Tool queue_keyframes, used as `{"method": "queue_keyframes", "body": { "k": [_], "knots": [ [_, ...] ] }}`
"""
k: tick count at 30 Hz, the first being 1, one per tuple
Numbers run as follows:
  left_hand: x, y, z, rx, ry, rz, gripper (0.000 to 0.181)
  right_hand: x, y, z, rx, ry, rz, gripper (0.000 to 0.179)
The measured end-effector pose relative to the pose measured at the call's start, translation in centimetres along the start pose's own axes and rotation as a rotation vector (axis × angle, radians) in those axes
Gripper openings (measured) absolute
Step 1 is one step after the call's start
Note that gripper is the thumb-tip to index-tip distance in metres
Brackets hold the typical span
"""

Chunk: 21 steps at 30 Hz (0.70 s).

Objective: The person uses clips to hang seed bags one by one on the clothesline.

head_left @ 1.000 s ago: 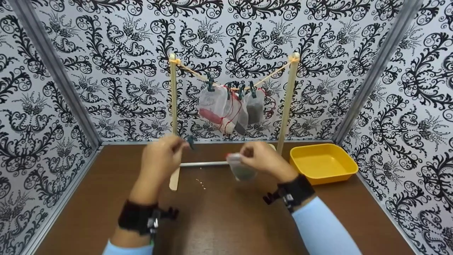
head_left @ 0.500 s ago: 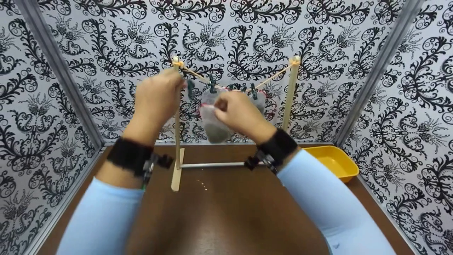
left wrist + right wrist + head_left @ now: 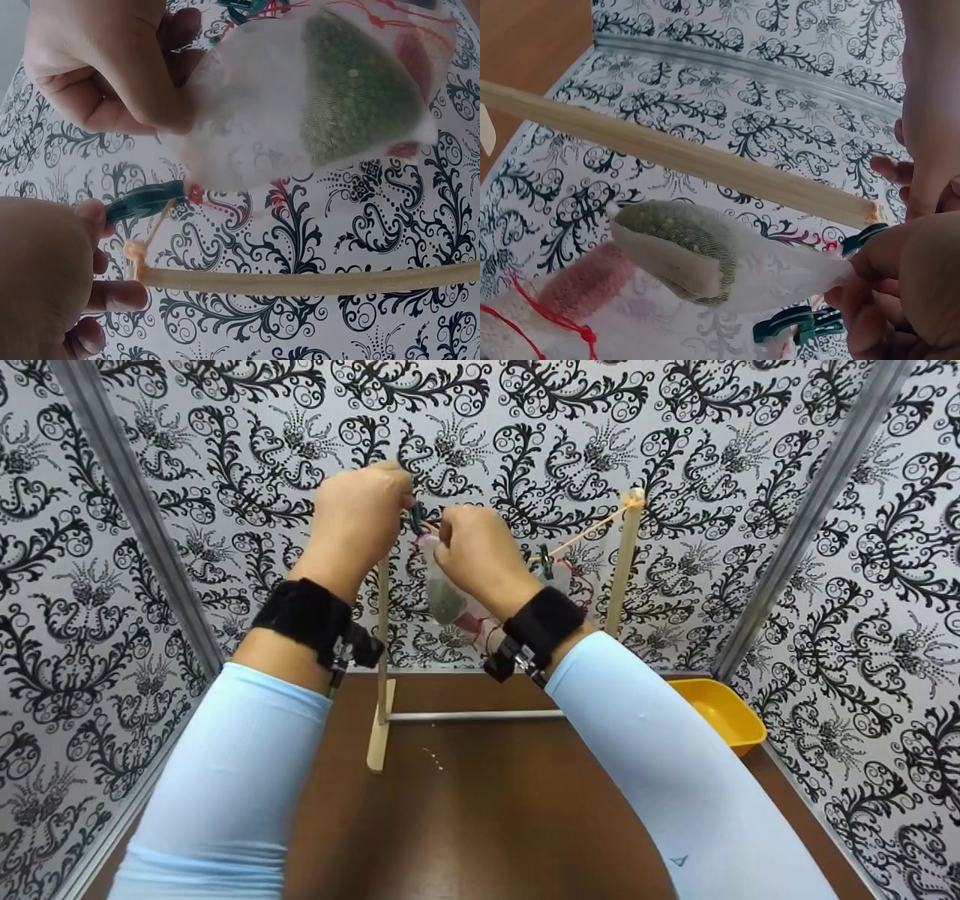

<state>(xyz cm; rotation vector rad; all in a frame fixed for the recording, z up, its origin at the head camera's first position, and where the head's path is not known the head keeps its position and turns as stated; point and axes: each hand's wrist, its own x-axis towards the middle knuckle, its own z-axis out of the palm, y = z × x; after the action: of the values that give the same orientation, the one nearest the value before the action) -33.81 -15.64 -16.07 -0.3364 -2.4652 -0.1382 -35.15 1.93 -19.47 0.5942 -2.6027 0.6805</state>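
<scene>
At the left end of the cord, my left hand [image 3: 358, 521] pinches a dark green clothespin [image 3: 146, 201] between thumb and fingers. The clothespin's tip meets the cord and the top corner of a white mesh bag [image 3: 247, 97]; whether it clamps the bag I cannot tell. Just to the right, my right hand [image 3: 480, 547] pinches that bag's top edge. Green grains [image 3: 360, 90] fill the bag's lower part. Behind it hangs another mesh bag with pink contents [image 3: 592, 281], and a second clothespin [image 3: 799, 322] is close to my right fingers.
The cord [image 3: 592, 526] is tied to a right wooden post [image 3: 622, 562] and a left wooden post [image 3: 383, 637]. A white bar [image 3: 472, 715] joins the stand near the table [image 3: 480, 810]. A yellow tray [image 3: 731, 720] stands at right, partly behind my sleeve. Small crumbs [image 3: 433, 757] lie in front.
Both hands have risen from low over the table to the cord's left end. The right hand brought the bag of green grains up and leftward; the left hand brought the clothespin up.
</scene>
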Motion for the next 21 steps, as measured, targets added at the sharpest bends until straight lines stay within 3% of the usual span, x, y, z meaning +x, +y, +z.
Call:
{"method": "queue_keyframes", "body": {
  "k": [5, 10, 16, 21],
  "knots": [
    [0.2, -0.5, 0.2, -0.022, -0.019, -0.032, 0.015, 0.6, 0.2, -0.1, -0.032, 0.066, -0.014, 0.009],
    [0.5, -0.4, 0.8, -0.054, -0.043, -0.044, 0.015, 0.8, 0.7, -0.2, 0.014, 0.096, -0.005, 0.011],
    [0.3, -0.2, 1.7, -0.030, -0.019, 0.001, 0.016, 0.7, 0.7, -0.1, 0.041, 0.080, -0.010, 0.012],
    [0.2, 0.0, 1.6, 0.008, -0.027, 0.051, 0.011, 0.7, 0.5, -0.1, 0.036, 0.049, -0.019, 0.008]
  ]
}}
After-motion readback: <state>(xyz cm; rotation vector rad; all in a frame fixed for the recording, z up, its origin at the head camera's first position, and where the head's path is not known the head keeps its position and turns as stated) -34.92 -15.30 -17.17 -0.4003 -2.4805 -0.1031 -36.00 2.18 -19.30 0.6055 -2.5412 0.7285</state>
